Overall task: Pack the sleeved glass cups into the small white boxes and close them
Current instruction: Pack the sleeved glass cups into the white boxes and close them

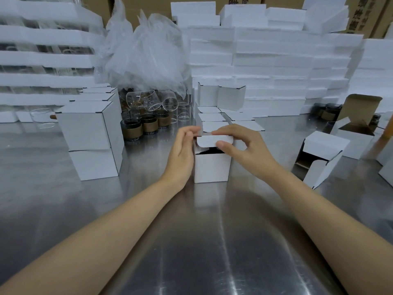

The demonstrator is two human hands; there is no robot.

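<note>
both bare forearms reached forward over the steel table (204, 241) and met at a small white box (211, 168) that stood upright at the middle of it. the left hand (181, 152) stood on edge, palm turned inward, flat against the box's left wall, its fingers held together and extended up past the top edge, the tips touching the rear of the lid. the right hand (240, 145) came in from the right with the wrist bent down; its fingers arched over the top of the box and its thumb pressed on the front of the lid flap (209, 141), so the flap was pinched between thumb and fingers. the flap was folded over but not tucked in, and a dark gap showed beneath it; what lay inside could not be made out.

a cluster of sleeved glass cups (146, 122) stood farther back, left of centre, under a heap of clear plastic bags (146, 54). a stack of closed boxes (91, 139) stood to the left, and open empty boxes (321, 158) lay to the right.
</note>
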